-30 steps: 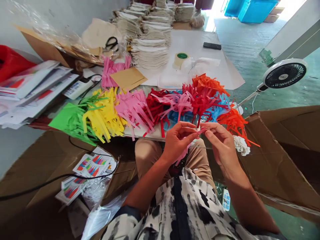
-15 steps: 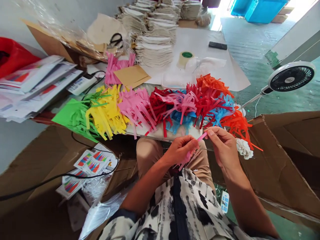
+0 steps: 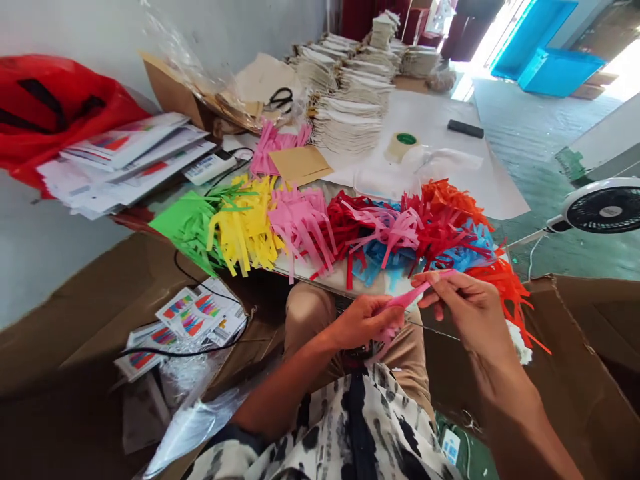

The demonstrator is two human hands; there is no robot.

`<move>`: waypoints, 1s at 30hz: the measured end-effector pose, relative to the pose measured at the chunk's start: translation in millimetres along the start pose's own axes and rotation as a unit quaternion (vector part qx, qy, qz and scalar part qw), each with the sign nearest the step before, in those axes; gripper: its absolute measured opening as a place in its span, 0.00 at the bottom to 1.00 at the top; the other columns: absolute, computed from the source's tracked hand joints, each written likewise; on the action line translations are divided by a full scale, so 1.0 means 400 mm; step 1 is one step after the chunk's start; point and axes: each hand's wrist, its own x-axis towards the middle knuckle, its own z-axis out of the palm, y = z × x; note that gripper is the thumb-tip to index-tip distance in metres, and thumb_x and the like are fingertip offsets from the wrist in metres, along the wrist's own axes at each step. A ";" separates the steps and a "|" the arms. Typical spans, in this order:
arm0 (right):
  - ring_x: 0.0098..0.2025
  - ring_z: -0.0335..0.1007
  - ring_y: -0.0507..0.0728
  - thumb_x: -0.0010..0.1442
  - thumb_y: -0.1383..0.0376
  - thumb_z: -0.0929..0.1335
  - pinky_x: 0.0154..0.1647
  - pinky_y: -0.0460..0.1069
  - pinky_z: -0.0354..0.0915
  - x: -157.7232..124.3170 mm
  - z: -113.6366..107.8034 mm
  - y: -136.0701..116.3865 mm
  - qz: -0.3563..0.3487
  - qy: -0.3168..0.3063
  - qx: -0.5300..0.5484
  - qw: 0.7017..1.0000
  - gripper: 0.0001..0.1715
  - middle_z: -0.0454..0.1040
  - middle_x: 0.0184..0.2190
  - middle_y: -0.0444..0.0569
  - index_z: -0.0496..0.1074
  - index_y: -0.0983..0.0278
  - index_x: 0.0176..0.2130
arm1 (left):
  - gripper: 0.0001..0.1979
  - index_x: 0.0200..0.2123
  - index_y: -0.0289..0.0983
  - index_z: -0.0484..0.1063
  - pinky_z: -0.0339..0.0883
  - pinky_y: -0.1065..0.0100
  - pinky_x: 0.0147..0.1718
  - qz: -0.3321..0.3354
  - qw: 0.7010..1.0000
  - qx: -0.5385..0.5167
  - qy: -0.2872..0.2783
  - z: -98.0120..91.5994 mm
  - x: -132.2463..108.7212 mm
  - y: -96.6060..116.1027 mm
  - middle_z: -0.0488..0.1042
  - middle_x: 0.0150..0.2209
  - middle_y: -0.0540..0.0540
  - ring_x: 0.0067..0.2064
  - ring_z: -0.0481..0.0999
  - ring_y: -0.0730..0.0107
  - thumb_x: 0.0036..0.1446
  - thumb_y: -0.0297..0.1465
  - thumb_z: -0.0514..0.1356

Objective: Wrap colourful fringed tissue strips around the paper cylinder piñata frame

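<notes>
Above my lap, my left hand (image 3: 367,321) is closed around a pink paper tassel (image 3: 411,295), whose loose strips hang below the fingers. The tassel's narrow, twisted end runs up to the right, where the fingers of my right hand (image 3: 463,300) pinch it. Just beyond my hands, fringed tissue paper lies along the table's near edge: a green bunch (image 3: 187,227), a yellow bunch (image 3: 245,227), a pink bunch (image 3: 304,223), then red, blue and orange ones (image 3: 500,287) mixed to the right.
Stacks of white cloth-like pieces (image 3: 347,123) stand at the back, near black-handled scissors (image 3: 281,99). A tape roll (image 3: 401,147) and a dark phone-like object (image 3: 465,129) lie on white paper. Right is a fan (image 3: 605,208); cardboard boxes (image 3: 575,333) flank my legs, the left holding printed cards (image 3: 187,313).
The view has shifted, so the table sits lower and further right. My right hand has moved along the tassel's pink end, and more of its twisted length shows between my hands.
</notes>
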 end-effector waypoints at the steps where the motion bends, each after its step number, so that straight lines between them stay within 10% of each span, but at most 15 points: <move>1: 0.25 0.77 0.54 0.63 0.50 0.76 0.19 0.46 0.66 0.025 0.006 -0.014 0.000 0.006 0.023 1.000 0.16 0.85 0.34 0.50 0.85 0.60 0.39 | 0.29 0.35 0.35 0.74 0.56 0.71 0.25 0.001 1.000 -0.004 0.012 -0.011 -0.001 -0.001 0.65 0.26 0.52 0.26 0.63 0.76 0.66 0.58 0.59; 7: 0.41 0.83 0.57 0.70 0.58 0.72 0.45 0.54 0.78 0.160 0.047 -0.155 -0.266 0.187 0.048 0.945 0.10 0.85 0.46 0.52 0.84 0.57 0.44 | 0.21 0.49 0.37 0.76 0.65 0.72 0.31 0.087 0.965 0.025 0.247 -0.121 0.003 0.007 0.74 0.32 0.51 0.30 0.71 0.74 0.65 0.49 0.65; 11: 0.63 0.75 0.61 0.72 0.67 0.68 0.66 0.61 0.69 0.183 0.064 -0.145 -0.421 0.097 -0.215 0.876 0.19 0.80 0.59 0.51 0.79 0.53 0.59 | 0.18 0.44 0.37 0.81 0.67 0.71 0.32 0.131 0.917 0.086 0.367 -0.214 -0.019 0.037 0.78 0.32 0.48 0.31 0.74 0.72 0.65 0.46 0.65; 16: 0.58 0.77 0.66 0.68 0.68 0.67 0.56 0.64 0.70 0.203 0.088 0.012 -0.409 -0.065 -0.413 0.811 0.27 0.77 0.63 0.55 0.74 0.56 0.64 | 0.14 0.41 0.38 0.82 0.67 0.70 0.35 0.150 0.848 0.178 0.476 -0.303 -0.060 0.052 0.81 0.33 0.48 0.34 0.77 0.69 0.66 0.42 0.64; 21: 0.59 0.73 0.69 0.60 0.74 0.67 0.55 0.66 0.63 0.203 0.093 0.046 -0.383 -0.094 -0.538 0.745 0.31 0.78 0.62 0.51 0.76 0.60 0.60 | 0.13 0.41 0.39 0.82 0.66 0.68 0.38 0.138 0.785 0.253 0.548 -0.349 -0.076 0.037 0.82 0.35 0.48 0.36 0.78 0.67 0.68 0.41 0.63; 30: 0.44 0.76 0.60 0.68 0.67 0.73 0.48 0.57 0.63 0.180 0.184 -0.019 -0.489 -0.058 -0.424 0.761 0.09 0.85 0.44 0.46 0.81 0.57 0.48 | 0.09 0.38 0.41 0.79 0.68 0.66 0.41 0.113 0.652 0.376 0.649 -0.431 -0.141 0.031 0.80 0.35 0.49 0.36 0.76 0.66 0.69 0.38 0.62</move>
